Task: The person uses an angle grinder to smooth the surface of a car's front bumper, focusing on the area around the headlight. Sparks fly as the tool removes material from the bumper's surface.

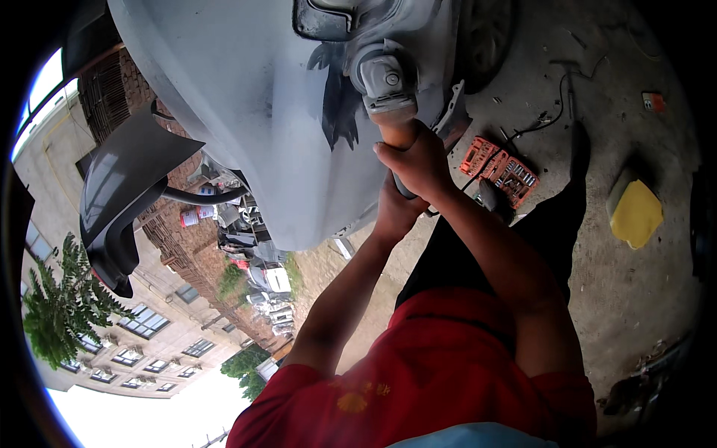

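An angle grinder [387,82] with a grey head and orange body is held against a pale grey, primed car body panel [254,89], over a dark, ragged patch [336,112] beside a recessed opening. My right hand [417,160] is closed round the grinder's orange body, just below the head. My left hand [396,205] grips the dark rear end of the tool, lower down. The disc is mostly hidden under the head.
An open orange socket set [511,179], a cable [553,112], a yellow-topped container [635,216] and a small orange box [653,101] lie on the concrete floor [627,284]. A car wheel [485,37] is at top right, a dark curved panel [127,172] at left, scrap parts beyond.
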`<state>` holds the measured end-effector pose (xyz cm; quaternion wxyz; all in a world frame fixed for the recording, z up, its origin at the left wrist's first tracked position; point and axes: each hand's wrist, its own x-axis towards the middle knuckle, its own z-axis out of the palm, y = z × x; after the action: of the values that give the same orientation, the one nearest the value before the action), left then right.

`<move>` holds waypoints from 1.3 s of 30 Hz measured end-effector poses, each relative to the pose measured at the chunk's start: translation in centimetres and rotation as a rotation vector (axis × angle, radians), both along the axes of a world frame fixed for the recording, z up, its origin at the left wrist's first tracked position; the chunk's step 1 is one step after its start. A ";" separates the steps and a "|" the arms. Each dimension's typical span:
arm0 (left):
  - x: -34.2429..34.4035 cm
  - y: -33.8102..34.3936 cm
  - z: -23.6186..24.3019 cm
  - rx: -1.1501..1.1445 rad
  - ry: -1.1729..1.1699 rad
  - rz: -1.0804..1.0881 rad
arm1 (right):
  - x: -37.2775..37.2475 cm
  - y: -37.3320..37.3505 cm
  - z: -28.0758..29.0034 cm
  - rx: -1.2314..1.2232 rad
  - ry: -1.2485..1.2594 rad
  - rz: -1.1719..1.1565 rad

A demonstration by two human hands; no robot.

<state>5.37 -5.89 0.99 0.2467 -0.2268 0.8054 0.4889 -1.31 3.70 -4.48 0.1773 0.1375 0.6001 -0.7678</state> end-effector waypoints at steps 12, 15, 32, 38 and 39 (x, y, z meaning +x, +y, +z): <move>0.2 -1.9 -2.0 -0.027 -0.001 -0.043 | -0.4 0.5 -0.2 -0.032 -0.044 -0.022; 0.8 -1.7 -2.9 -0.029 0.031 -0.087 | -0.4 0.7 -0.6 0.019 -0.024 -0.010; -0.3 0.8 1.6 -0.124 -0.118 0.028 | -0.4 0.2 -0.5 -0.150 -0.043 0.056; 0.9 0.3 0.1 -0.164 0.059 -0.072 | 0.1 1.2 0.3 -0.118 -0.013 0.039; 1.2 0.1 -0.2 -0.113 0.057 -0.028 | 0.3 1.1 0.2 -0.134 -0.011 0.033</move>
<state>6.54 -5.83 0.83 0.2175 -0.2151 0.8415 0.4453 -1.01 4.76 -4.29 0.2018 0.1195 0.5486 -0.8025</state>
